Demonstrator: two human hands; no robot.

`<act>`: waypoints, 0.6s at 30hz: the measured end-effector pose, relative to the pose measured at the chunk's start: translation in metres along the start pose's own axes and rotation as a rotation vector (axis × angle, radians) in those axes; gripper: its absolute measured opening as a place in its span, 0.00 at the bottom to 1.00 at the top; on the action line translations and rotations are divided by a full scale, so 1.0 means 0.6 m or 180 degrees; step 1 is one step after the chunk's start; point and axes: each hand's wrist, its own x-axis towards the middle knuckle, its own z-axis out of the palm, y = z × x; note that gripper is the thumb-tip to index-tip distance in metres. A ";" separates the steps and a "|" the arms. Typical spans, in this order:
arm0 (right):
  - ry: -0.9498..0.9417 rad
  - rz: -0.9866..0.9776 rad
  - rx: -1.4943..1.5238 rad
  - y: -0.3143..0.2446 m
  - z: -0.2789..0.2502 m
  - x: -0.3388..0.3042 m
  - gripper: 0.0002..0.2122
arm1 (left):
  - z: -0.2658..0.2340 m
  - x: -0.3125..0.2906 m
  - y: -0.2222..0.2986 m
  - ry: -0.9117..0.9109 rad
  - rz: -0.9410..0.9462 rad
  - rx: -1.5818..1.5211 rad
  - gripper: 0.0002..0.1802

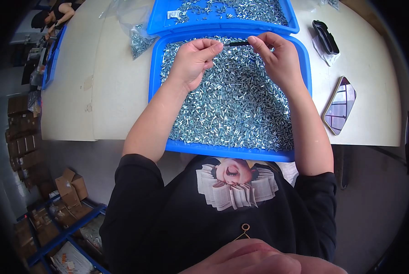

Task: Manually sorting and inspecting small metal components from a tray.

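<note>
Near the top centre of the frame, a thin black stick (237,44) is held almost level between the person's two hands, above the far part of a blue tray (232,153). The left hand (190,63), left of the stick, pinches its left end between thumb and forefinger, the other fingers curled in toward the palm. The right hand (279,59), on the other side, pinches the right end between thumb and fingers, its back turned up and outward. The tray fills the middle of the frame and is spread with a great many small, shiny metal pieces (227,109), which lie every way in a loose layer. Just beyond it, at the top edge, a second blue tray (222,27) bears more such pieces, with a white label (173,14) toward its left. At the upper left of the trays, a clear plastic bag (141,42) with metal pieces in it lies on the pale table (122,100). To the right of the trays lie an open black case (325,36) and, lower down, a phone (340,106) with a glossy face. In the upper left corner a co-worker (60,14) in dark clothes leans forward. At the lower left, an open cardboard box (71,186) stands near a blue rack (72,232).
</note>
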 end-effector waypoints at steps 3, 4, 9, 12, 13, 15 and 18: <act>-0.0144 0.0173 -0.0354 0.001 0.003 0.002 0.14 | 0.002 -0.002 0.000 0.0130 0.0099 0.0032 0.07; -0.0217 0.0198 -0.0451 0.002 0.004 0.002 0.15 | 0.000 -0.001 -0.002 0.0125 0.0149 0.0004 0.08; -0.0154 0.0063 0.0086 0.011 0.015 -0.003 0.12 | 0.001 0.003 -0.008 0.0345 0.0284 0.0318 0.09; -0.0096 -0.0054 0.0222 0.005 0.011 -0.003 0.11 | 0.006 0.000 -0.007 0.0330 0.0355 0.0378 0.09; -0.0114 0.0001 0.0259 0.003 0.010 -0.003 0.10 | 0.006 -0.001 -0.005 0.0264 0.0397 0.0404 0.08; -0.0053 -0.0029 0.0265 0.003 0.010 -0.002 0.11 | 0.005 -0.001 -0.005 0.0194 0.0436 0.0430 0.08; -0.0125 0.0149 0.0009 -0.004 0.000 0.001 0.14 | 0.004 -0.001 -0.006 0.0180 0.0553 0.0531 0.07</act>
